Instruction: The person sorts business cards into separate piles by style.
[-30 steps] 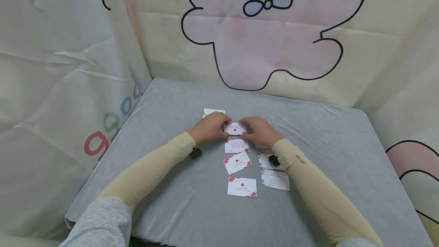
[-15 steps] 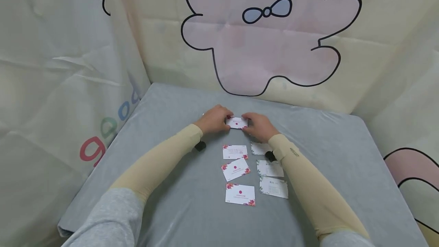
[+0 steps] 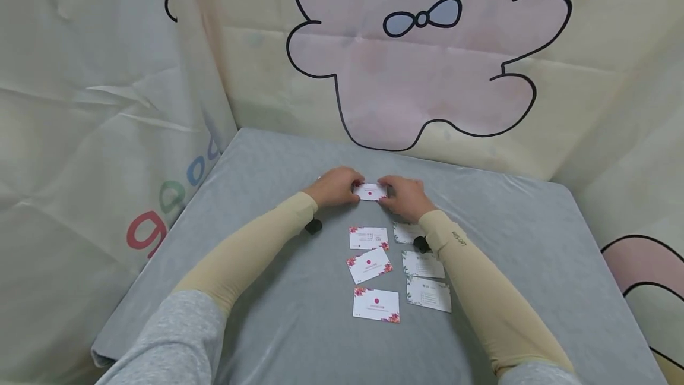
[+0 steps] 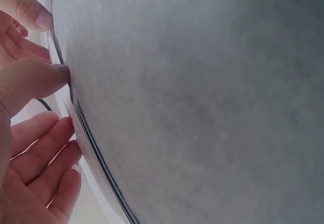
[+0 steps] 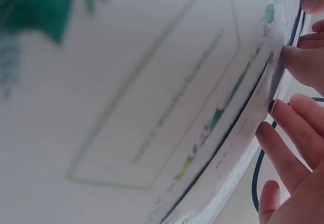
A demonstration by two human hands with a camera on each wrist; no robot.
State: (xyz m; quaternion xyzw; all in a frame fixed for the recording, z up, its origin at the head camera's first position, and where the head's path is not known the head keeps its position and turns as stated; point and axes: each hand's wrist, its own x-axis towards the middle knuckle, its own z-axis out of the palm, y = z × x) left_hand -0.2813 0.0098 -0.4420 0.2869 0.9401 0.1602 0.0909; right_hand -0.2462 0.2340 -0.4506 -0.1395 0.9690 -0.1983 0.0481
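Both hands are at the far end of a column of business cards. My left hand (image 3: 335, 186) pinches the left edge of a white business card with red flowers (image 3: 370, 192), thumb near and fingers far. On its right edge my right hand (image 3: 407, 198) grips in the same way. Nearer me lie three more flowered cards: an upper one (image 3: 369, 237), a tilted one (image 3: 369, 265) and a front one (image 3: 376, 305). In the left wrist view the thumb (image 4: 38, 80) and fingers are against thin card edges; the card's face is hidden there.
Right of the flowered column are green-leaf cards, one at the back (image 3: 406, 233), a middle one (image 3: 422, 264) and a front one (image 3: 429, 294), partly beside the right sleeve (image 3: 475, 284). A grey cloth (image 3: 288, 314) covers the table; printed curtains (image 3: 427, 94) hang behind.
Both hands have moved the held card away from me, opening a gap to the flowered card below it. Over the last half second they have hardly moved. The head view has tilted slightly.
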